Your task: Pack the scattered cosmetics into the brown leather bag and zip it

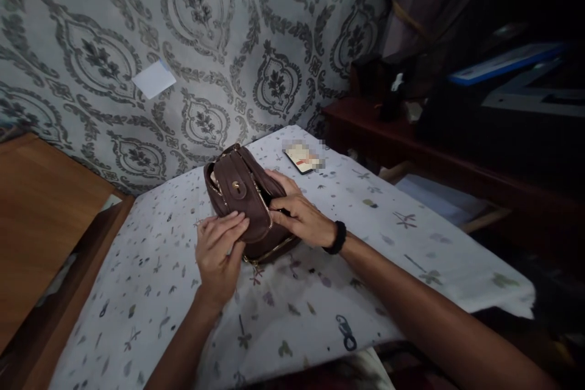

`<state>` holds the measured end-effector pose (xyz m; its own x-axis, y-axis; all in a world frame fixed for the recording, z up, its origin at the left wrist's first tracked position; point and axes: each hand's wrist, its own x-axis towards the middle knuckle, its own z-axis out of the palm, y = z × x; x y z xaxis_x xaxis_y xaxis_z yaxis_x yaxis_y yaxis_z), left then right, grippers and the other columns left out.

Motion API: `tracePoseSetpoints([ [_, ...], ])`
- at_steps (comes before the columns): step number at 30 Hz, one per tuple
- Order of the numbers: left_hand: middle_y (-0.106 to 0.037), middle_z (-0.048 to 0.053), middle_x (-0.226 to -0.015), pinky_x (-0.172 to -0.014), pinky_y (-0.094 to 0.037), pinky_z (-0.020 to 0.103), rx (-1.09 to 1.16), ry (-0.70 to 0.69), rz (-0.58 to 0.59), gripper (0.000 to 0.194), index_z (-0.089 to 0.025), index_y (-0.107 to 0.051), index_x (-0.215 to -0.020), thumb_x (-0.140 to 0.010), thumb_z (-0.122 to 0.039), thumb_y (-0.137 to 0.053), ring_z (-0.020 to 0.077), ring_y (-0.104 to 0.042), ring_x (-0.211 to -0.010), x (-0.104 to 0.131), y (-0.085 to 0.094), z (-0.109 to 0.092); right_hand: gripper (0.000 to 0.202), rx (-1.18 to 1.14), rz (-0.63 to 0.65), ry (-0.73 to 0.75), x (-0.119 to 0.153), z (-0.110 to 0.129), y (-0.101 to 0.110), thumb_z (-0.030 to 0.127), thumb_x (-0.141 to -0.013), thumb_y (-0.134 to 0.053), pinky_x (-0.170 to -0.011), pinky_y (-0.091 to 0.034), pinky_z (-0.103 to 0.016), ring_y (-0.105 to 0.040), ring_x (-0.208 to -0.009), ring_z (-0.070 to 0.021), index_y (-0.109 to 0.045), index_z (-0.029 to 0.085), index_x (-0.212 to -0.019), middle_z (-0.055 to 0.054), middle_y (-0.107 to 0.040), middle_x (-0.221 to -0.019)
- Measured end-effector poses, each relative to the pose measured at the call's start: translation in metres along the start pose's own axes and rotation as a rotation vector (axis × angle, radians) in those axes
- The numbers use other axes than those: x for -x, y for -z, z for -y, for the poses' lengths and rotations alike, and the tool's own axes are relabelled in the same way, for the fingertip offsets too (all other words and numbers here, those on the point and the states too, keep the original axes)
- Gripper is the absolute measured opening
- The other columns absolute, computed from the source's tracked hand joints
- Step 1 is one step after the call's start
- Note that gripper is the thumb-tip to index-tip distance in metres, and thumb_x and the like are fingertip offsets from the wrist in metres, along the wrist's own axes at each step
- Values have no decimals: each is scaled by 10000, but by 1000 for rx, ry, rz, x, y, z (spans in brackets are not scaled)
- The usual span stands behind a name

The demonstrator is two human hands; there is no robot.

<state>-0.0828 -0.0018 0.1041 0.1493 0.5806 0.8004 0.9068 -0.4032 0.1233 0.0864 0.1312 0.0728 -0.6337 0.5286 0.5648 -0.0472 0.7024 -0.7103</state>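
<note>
A dark brown bag (242, 195) with gold zippers and a round gold clasp lies on the patterned white cloth (183, 292). Its zipped pocket gapes on the right side, showing a dark inside. My left hand (220, 250) rests at the bag's near left edge, its fingers pressed together on the front panel and its thumb at the lower edge. With a black band at the wrist, my right hand (301, 213) grips the edge of the open pocket, some fingers behind the bag's right side. Whether it holds anything inside the pocket is hidden.
Beyond the bag lies a flat card-like object (302, 157), partly pixelated. A wooden cabinet (46, 219) stands at the left. On the right are a dark red desk (365, 128) and an open drawer (434, 198) with papers. A white paper (154, 79) is on the patterned wall.
</note>
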Motion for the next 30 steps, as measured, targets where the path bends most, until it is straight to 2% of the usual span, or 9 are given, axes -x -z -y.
tracePoseSetpoints([
  [3,-776,52,-1032,-948,-415,438,-103,-63,7,271,-254,-696,-1109,-898,-116,-599,226,-714,-1008,8,-12,3,371,-3,-6,-17,1,-1,-1,397,-934,-535,-1213,-171,-536,-159,-1508,-335,-631,170,-656,-97,-239,-1625],
  [7,-780,56,-1010,-1022,-347,471,-181,-132,43,274,-223,-681,-1114,-875,-96,-635,220,-724,-971,11,-22,-2,256,-20,-7,-48,1,-1,-2,311,-913,-550,-1216,-171,-534,-136,-1517,-313,-669,177,-730,-68,-198,-1640],
  [12,-784,27,-905,-1106,-265,551,-190,-199,26,219,-210,-665,-1032,-857,-78,-666,203,-735,-879,23,-32,-13,277,-44,-5,-60,0,1,-1,300,-913,-542,-1217,-190,-499,-134,-1518,-315,-654,166,-699,-79,-214,-1634],
  [18,-742,93,-933,-1084,-298,499,-322,-133,30,254,-132,-617,-1117,-874,-177,-674,200,-708,-841,21,-36,-16,358,-90,36,-39,-1,0,3,392,-929,-533,-1206,-195,-505,-126,-1520,-326,-632,163,-672,-131,-218,-1622],
  [22,-730,115,-1003,-1028,-321,458,-409,-82,46,237,-145,-637,-1149,-915,-174,-610,198,-687,-869,12,-33,-18,442,-127,73,-25,-1,-1,7,498,-941,-520,-1199,-220,-478,-102,-1528,-313,-630,159,-679,-140,-197,-1627],
  [26,-743,79,-1013,-954,-338,412,-276,0,113,176,-178,-663,-1076,-944,-141,-552,187,-686,-903,3,-21,-21,422,-131,67,-43,-1,-3,7,509,-941,-534,-1216,-179,-463,-76,-1534,-294,-698,165,-760,-89,-215,-1629],
  [30,-745,42,-1017,-895,-349,377,-126,144,198,172,-207,-678,-1057,-964,-184,-535,179,-679,-939,-7,-7,-23,321,-122,45,-68,-1,-3,4,398,-936,-581,-1218,-166,-458,-97,-1529,-295,-730,158,-784,-79,-202,-1635],
])
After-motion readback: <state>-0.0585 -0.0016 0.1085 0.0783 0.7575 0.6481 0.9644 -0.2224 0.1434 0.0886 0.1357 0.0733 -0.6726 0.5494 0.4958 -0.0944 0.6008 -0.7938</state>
